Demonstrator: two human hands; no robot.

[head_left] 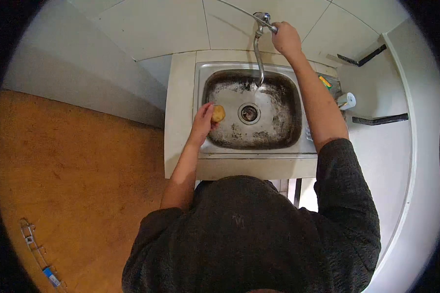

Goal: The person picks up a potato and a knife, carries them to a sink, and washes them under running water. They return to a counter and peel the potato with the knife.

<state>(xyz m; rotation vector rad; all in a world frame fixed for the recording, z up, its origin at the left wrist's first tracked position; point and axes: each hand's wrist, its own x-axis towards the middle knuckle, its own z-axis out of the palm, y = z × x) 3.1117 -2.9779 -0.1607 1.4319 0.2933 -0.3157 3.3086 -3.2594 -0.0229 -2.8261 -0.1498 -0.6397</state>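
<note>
Left hand (202, 118) cupped the potato (218, 114) over the sink (298, 105), right hand (285, 38) clasped the tap handle (267, 20); best opened gently, potato shifted under the spout (260, 78)

The steel sink (298, 105) sits in a pale counter (180, 112) against white wall tiles (156, 24). Left of the sink lies orange-brown floor (78, 176); right of it, white surface bearing two dark bars (380, 119).
</note>
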